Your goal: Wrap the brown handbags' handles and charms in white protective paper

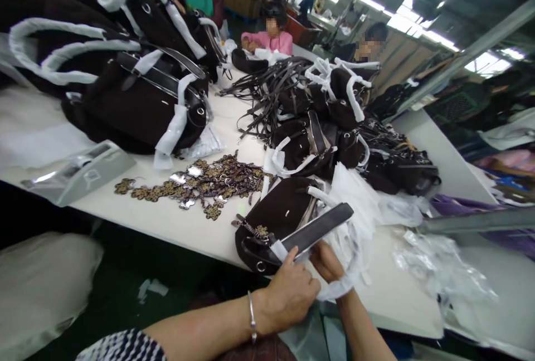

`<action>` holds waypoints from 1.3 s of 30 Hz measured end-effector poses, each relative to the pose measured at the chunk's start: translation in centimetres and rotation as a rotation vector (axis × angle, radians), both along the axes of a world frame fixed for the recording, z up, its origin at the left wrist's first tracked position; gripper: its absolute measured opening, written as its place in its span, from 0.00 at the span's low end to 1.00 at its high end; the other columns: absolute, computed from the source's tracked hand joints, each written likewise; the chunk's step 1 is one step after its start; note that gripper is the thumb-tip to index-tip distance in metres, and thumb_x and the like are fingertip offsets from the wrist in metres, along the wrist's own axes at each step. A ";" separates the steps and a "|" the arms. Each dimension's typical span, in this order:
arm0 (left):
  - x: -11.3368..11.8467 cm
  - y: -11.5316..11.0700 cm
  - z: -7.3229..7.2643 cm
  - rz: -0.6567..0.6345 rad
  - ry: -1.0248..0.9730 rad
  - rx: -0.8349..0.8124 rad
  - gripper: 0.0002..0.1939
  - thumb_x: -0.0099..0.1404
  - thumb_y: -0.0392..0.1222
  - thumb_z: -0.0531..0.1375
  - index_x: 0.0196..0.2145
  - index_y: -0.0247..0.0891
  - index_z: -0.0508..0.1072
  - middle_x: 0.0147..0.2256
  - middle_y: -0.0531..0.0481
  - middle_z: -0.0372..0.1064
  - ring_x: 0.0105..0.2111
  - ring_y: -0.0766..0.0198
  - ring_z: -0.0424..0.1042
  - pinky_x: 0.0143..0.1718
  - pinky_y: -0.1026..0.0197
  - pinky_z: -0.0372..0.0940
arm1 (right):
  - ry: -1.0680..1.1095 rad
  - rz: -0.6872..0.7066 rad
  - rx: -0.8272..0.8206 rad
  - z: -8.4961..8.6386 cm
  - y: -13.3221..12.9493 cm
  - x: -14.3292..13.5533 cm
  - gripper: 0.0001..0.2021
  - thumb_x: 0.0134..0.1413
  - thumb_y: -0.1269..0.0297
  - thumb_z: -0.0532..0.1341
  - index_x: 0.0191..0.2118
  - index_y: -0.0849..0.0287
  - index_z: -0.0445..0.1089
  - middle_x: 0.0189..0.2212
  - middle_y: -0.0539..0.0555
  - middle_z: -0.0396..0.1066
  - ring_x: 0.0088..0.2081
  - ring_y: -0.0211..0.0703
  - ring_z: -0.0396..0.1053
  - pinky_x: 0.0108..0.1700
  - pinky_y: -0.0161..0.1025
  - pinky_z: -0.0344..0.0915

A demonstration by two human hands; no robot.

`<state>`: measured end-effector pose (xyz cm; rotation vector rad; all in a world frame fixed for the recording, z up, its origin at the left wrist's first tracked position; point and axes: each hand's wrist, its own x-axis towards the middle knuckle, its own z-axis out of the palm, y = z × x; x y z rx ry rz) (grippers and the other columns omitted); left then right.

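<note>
A dark brown handbag point(284, 210) lies tilted at the table's front edge, with a black flap strap point(321, 230) across its opening. My left hand point(290, 288) is at the strap's near end; its index finger lies along the white wrapping there, and the other fingers are curled. My right hand point(328, 261) is closed at the strap's underside, its fingertips partly hidden. A handle wrapped in white paper point(351, 274) loops over my right wrist. A beaded charm with a flower-shaped piece point(261, 231) hangs on the bag's left side.
A heap of flower charms point(209, 183) lies left of the bag, beside a grey tape dispenser point(83, 174). Larger bags point(137, 105) are stacked at left; black straps point(276, 85) and small bags pile up behind. Clear plastic point(443, 266) lies right. Several people sit across the table.
</note>
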<state>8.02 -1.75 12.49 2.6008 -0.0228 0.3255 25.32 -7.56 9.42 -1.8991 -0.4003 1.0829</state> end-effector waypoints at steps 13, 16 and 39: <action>0.0 2.2 2.6 -0.019 -0.072 -0.271 0.08 0.69 0.39 0.55 0.44 0.35 0.69 0.39 0.42 0.75 0.42 0.52 0.74 0.56 0.42 0.59 | 0.171 -0.168 0.215 18.5 1.8 0.2 0.27 0.47 0.35 0.62 0.41 0.55 0.74 0.34 0.56 0.76 0.24 0.39 0.68 0.26 0.41 0.71; -1.7 5.1 3.2 0.031 -0.282 -0.562 0.21 0.70 0.49 0.55 0.56 0.37 0.64 0.54 0.38 0.68 0.56 0.53 0.67 0.59 0.52 0.61 | -0.041 0.114 0.186 23.0 5.4 -0.1 0.16 0.44 0.51 0.71 0.25 0.56 0.70 0.16 0.47 0.63 0.15 0.30 0.53 0.17 0.33 0.53; -2.9 7.5 -8.1 0.321 0.186 -0.935 0.24 0.58 0.40 0.63 0.53 0.35 0.70 0.50 0.39 0.72 0.50 0.53 0.71 0.55 0.54 0.63 | -0.795 0.369 0.185 24.4 21.2 3.6 0.14 0.45 0.60 0.70 0.34 0.65 0.71 0.23 0.49 0.68 0.24 0.34 0.64 0.27 0.35 0.63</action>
